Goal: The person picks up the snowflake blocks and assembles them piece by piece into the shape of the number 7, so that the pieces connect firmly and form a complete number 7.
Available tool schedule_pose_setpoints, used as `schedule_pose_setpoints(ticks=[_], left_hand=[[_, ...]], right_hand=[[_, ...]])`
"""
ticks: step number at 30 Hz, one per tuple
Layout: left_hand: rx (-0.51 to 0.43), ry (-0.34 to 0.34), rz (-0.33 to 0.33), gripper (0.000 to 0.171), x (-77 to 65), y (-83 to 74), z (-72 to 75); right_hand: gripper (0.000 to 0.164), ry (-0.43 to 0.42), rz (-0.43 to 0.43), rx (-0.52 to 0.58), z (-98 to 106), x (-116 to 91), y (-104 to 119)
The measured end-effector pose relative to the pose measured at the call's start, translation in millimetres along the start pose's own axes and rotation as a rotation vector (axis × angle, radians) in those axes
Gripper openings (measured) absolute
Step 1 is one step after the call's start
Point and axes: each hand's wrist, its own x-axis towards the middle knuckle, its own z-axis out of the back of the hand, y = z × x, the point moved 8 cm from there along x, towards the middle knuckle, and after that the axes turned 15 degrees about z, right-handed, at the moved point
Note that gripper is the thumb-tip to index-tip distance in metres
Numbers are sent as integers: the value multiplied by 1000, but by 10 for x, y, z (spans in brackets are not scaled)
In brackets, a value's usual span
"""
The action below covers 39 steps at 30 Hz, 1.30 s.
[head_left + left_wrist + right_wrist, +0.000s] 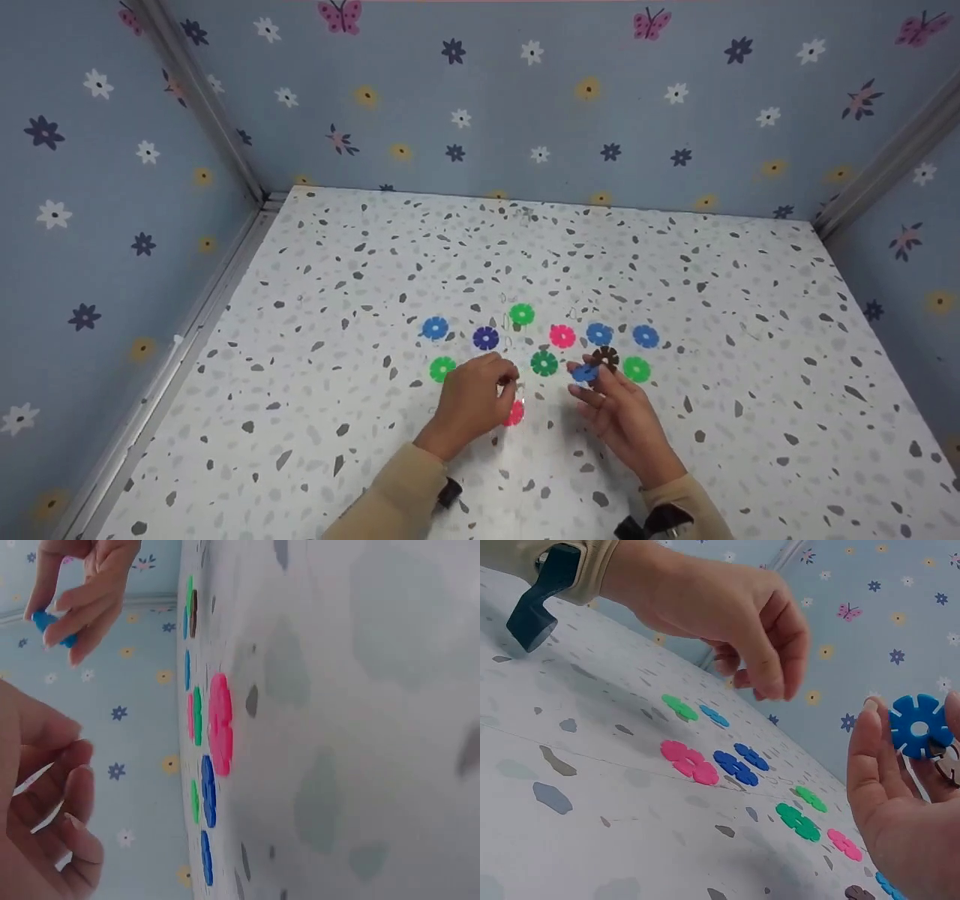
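Observation:
My right hand (626, 420) pinches a blue notched flower disc (919, 726) between its fingertips and thumb, raised over the table. A brown notched edge (949, 765) shows beside that disc, partly covered by the hand. My left hand (476, 401) hovers over the table with its fingers curled and the thumb tip against the index finger. Nothing shows between them. A pink disc (513, 414) lies flat under its thumb side, partly hidden. Near its knuckles lie a dark blue disc (486, 337) and a green disc (441, 368).
More flat discs lie beyond the hands: light green (521, 313), pink (562, 336), dark green (544, 363), blue (646, 336) and brown (604, 358). The speckled white table (360, 262) meets flower-patterned walls (495, 97) at the back and sides.

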Motion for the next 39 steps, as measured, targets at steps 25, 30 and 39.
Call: schedule_pose_setpoints(ticks=[25, 30, 39], left_hand=[[75, 396, 237, 30, -62, 295, -335], [-105, 352, 269, 17, -18, 193, -284], [-467, 318, 180, 9, 80, -171, -45]], right_hand=[[36, 421, 102, 371, -262, -87, 177], [34, 414, 106, 378, -279, -68, 164], [31, 407, 119, 368, -369, -53, 136]])
